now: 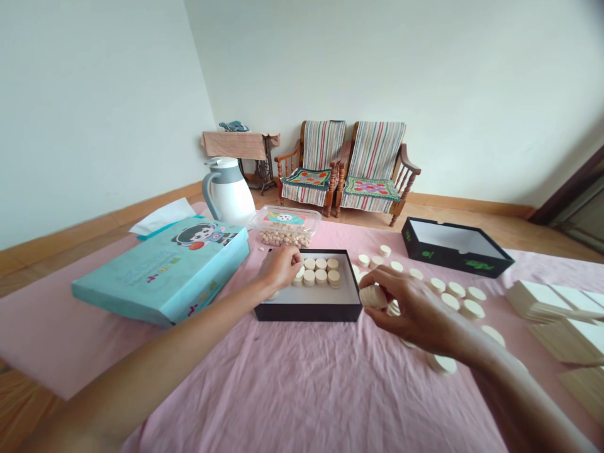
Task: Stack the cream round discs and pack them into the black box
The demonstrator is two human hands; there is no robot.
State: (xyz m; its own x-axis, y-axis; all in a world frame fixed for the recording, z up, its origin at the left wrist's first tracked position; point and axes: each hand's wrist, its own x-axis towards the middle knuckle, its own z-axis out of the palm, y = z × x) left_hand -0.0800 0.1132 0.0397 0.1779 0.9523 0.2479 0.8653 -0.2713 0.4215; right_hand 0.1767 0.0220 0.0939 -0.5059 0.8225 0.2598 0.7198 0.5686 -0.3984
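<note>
A shallow black box (309, 313) with a pale inside lies in front of me. Rows of round wooden discs (321, 277) stand in it, some stacked. My left hand (282, 267) is over the box's left side, its fingers curled in beside the discs; whatever they may hold is hidden. Just off the box's right edge, my right hand (401, 302) grips a short stack of wooden discs (372, 296) between thumb and fingers. More loose discs (456, 289) are scattered on the pink cloth around and beyond that hand.
A light-blue carton (141, 277) lies at left, near a white-and-grey jug (231, 192). Behind the box is a clear plastic tub (285, 236) of small beads. At right are a black lid-like box (455, 251) and stacked wooden boards (542, 299). Two chairs (372, 170) stand beyond the table.
</note>
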